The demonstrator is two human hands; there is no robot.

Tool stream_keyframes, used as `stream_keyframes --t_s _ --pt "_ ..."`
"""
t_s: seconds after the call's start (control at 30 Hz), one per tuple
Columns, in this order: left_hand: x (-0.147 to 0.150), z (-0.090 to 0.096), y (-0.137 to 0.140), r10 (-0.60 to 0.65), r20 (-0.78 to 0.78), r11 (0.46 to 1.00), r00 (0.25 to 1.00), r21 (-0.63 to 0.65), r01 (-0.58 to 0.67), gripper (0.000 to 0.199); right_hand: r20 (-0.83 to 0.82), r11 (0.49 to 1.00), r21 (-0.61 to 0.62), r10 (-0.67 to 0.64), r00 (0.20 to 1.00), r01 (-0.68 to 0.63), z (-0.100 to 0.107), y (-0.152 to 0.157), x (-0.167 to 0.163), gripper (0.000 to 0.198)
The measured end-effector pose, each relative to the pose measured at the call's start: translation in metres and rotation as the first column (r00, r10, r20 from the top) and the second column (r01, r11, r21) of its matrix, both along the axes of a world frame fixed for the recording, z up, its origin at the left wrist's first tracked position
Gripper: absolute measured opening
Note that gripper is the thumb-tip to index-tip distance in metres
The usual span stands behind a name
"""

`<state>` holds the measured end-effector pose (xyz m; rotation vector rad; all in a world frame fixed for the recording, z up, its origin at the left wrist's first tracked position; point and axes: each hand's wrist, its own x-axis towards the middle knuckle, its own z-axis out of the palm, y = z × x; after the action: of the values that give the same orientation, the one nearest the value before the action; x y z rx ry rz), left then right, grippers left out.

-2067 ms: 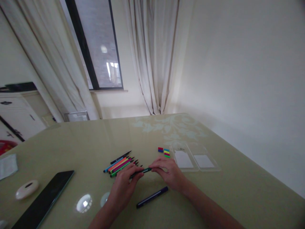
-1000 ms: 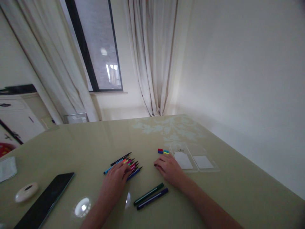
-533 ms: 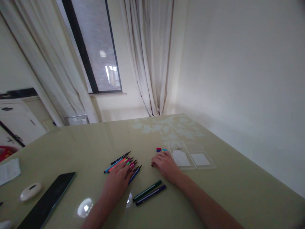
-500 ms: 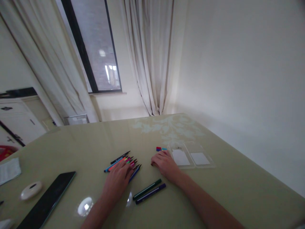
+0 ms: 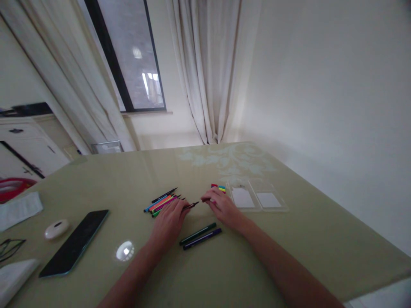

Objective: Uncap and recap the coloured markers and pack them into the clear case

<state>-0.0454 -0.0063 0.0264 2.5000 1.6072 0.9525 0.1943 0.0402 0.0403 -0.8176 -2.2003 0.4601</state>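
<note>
My left hand (image 5: 169,219) is closed around a dark uncapped felt-tip pen (image 5: 192,205), its bare tip pointing right. Just beyond that tip, my right hand (image 5: 224,210) pinches a small dark red pen cap (image 5: 206,199); cap and tip are apart. Several uncapped felt-tip pens (image 5: 161,204) in bright colours lie left of and partly behind my left hand. A few loose coloured caps (image 5: 221,188) sit behind my right fingers. Between my forearms lie a dark green capped pen (image 5: 198,233) and a dark purple capped pen (image 5: 202,239), side by side.
An opened clear plastic case (image 5: 259,208) with white paper in it lies right of my right hand. To the left are a black phone (image 5: 75,244), a white oval object (image 5: 57,229), glasses (image 5: 11,249) and a pale cloth or paper (image 5: 21,210). A wall borders the table's right side.
My left hand has taken up an uncapped pen and moved right from the row. A dark red cap now shows in my right fingers. The view has shifted slightly.
</note>
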Motion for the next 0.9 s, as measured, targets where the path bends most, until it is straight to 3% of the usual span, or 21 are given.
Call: stream_keyframes --t_s 0.3,0.4,0.5,0.57,0.9 --pt "0.003 0.002 -0.003 -0.021 0.057 0.999 0.998 -0.033 0.023 0.015 -0.216 0.992 -0.073 0.082 0.973 -0.099 0.004 -0.009 -0.010 0.017" --pt "0.006 0.007 -0.006 -0.057 0.139 0.996 0.989 -0.061 0.066 0.017 -0.281 0.974 -0.206 0.036 0.959 -0.097 0.002 -0.009 -0.011 0.018" --pt "0.009 0.010 -0.009 -0.073 0.243 0.988 0.967 -0.113 0.103 0.019 -0.355 0.920 -0.375 -0.029 0.934 -0.114 0.003 -0.008 -0.007 0.026" --pt "0.011 0.012 -0.010 -0.077 0.300 0.981 0.951 -0.146 0.125 0.019 -0.375 0.896 -0.423 -0.041 0.926 -0.132 0.006 -0.006 -0.004 0.028" --pt "0.019 0.012 -0.011 -0.070 0.381 0.984 0.922 -0.128 0.128 0.019 -0.373 0.899 -0.422 -0.055 0.926 -0.117 0.010 -0.008 0.000 0.027"
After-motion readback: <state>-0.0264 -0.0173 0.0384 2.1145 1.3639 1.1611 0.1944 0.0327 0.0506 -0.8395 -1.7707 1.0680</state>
